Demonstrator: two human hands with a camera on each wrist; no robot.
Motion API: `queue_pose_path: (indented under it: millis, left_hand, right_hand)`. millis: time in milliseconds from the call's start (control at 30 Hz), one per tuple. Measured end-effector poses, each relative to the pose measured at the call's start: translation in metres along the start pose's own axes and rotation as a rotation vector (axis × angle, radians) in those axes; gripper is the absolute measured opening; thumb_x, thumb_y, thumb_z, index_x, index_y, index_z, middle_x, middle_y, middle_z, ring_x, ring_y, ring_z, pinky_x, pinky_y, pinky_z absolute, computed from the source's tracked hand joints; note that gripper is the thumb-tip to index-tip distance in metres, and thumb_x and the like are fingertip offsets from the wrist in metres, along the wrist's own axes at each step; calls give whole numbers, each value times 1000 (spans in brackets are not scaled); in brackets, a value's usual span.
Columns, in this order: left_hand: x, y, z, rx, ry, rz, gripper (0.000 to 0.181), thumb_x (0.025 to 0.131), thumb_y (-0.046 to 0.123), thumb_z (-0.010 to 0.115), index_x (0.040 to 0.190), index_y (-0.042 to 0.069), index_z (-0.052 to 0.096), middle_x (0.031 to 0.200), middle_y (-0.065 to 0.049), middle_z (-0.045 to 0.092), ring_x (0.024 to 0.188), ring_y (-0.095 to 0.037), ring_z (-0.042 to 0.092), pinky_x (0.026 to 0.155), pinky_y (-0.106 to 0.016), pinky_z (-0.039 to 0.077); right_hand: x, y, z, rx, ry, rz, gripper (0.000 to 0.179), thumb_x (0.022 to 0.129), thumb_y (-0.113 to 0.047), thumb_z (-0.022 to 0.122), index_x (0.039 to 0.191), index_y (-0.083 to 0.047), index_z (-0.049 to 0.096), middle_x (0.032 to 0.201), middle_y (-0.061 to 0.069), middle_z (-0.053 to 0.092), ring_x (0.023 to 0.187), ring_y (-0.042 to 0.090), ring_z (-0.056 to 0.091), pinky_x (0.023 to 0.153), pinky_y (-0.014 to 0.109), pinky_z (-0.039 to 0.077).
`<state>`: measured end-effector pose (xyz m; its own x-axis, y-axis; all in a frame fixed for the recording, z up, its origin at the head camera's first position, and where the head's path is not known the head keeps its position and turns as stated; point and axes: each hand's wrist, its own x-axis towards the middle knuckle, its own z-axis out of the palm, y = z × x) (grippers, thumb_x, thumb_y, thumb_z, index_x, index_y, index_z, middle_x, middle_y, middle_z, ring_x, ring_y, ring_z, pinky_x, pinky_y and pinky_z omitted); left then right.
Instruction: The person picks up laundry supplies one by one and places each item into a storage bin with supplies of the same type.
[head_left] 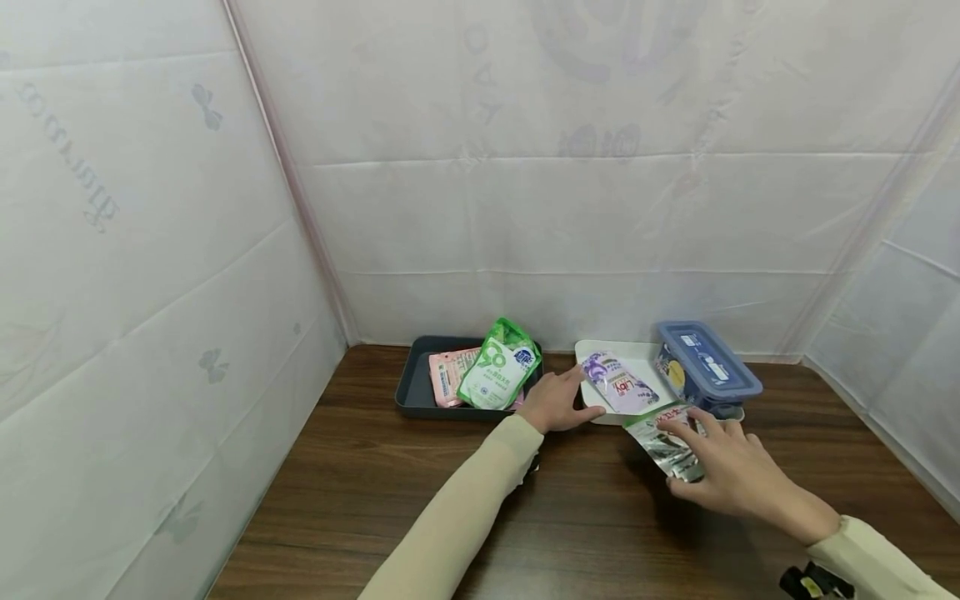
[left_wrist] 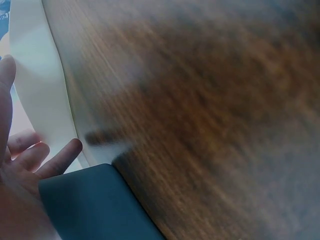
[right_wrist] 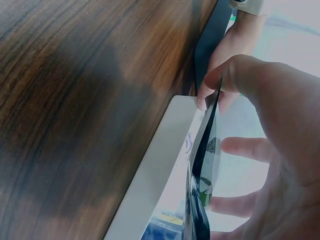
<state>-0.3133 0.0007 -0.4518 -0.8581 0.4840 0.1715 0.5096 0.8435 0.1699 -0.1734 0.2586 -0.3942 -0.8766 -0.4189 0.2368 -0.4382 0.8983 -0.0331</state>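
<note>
My right hand (head_left: 731, 471) pinches a silver packet (head_left: 667, 442) with green and red print between thumb and fingers. The packet hangs over the front edge of a white tray (head_left: 596, 417); edge-on, the packet (right_wrist: 200, 165) shows thin in the right wrist view. My left hand (head_left: 555, 402) reaches to the left end of that tray, fingers spread and loosely bent around nothing I can make out. A purple and white pouch (head_left: 618, 383) lies in the white tray, close to the left fingertips. Whether they touch the tray or pouch I cannot tell.
A dark grey tray (head_left: 412, 408) on the left holds a pink packet (head_left: 447, 379) and a green and white pouch (head_left: 498, 375). On the white tray's right part sits a blue lidded box (head_left: 705, 362). White sheets hang behind and at both sides of the wooden table (head_left: 337, 500).
</note>
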Motion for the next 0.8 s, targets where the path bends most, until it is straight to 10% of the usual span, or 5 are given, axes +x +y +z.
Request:
queue_pose_path:
  millis: [800]
  left_hand:
    - [0,1,-1,0,7,-5,79,95,70,56,151,14,50,142,-1,61,112,-23,67,93,-31,54]
  right_hand:
    - [36,6,-15,-2,72,-83,70,79,-42,83,141,-21,59,143,26,50,99,52,56,67,61,48]
